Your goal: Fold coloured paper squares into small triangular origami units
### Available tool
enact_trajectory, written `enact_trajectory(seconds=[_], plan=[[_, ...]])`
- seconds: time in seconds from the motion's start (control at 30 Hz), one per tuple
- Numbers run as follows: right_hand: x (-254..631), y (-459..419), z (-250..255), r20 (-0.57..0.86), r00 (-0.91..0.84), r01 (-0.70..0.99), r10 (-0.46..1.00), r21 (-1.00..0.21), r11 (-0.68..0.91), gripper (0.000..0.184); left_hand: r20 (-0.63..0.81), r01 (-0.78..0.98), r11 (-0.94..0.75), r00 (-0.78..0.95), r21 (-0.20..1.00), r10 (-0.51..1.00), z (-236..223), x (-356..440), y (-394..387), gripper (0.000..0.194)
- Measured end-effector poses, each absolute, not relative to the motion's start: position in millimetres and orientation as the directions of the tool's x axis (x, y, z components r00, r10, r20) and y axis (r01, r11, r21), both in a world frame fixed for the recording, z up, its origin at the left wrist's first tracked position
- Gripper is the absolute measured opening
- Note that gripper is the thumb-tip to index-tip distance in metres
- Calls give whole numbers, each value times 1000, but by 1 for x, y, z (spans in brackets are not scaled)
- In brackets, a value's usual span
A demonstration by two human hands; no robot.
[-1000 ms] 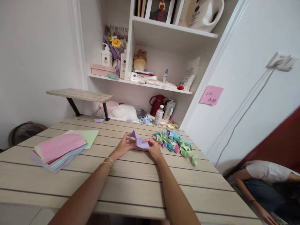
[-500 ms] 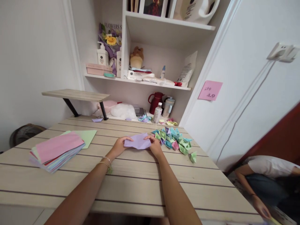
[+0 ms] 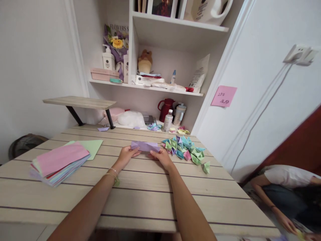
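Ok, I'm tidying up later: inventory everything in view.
Table: 1, pale wood, foreground
Held paper: 1, purple, table centre
Paper stack: several sheets, mixed, table left
Folded pieces: many, mixed, mostly table right
Riser: 1, pale wood, back left
Bottle: 1, clear, back right
Pitcher: 1, red, behind bottle
Shelving: 1, white, back
Plush: 1, brown, middle of shelving
Other goods: many, mixed, on shelving
Note: 1, pink, right wall
Other person: 1, white top, lower right
Left hand: 1, bare, held paper's left end
Right hand: 1, bare, held paper's right end
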State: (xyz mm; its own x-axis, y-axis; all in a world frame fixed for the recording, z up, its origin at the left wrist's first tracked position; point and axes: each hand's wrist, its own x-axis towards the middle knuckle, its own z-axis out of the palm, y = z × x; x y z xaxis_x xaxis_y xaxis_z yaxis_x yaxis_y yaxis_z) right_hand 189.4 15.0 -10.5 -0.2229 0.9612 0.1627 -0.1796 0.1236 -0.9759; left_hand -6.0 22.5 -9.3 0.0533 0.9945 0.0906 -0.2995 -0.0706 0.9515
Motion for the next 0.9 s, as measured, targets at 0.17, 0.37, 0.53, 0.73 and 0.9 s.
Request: enact_trajectory(seconds=[0.17,0.37,0.53,0.73,0.9], plan=[[182,18,-14,204,-54,-178,977,-965,192,44,144,-323,-152,-49,934,988,-9,-7,23,39],[169,17,-13,281,-5,-247,960,-930,271,73,216,-348,-250,-133,904,967,-8,-8,24,39],[165,12,-13,350,-161,-140,923,-934,329,47,172,-314,-136,92,940,981,-8,-2,21,36],[175,10,-12,382,-300,205,874,-869,450,62,139,-260,-132,9,957,990,-11,-7,24,36],[179,15,-9,464,-164,169,870,-856,489,28,133,-184,-110,116,977,984,-10,-5,22,37]])
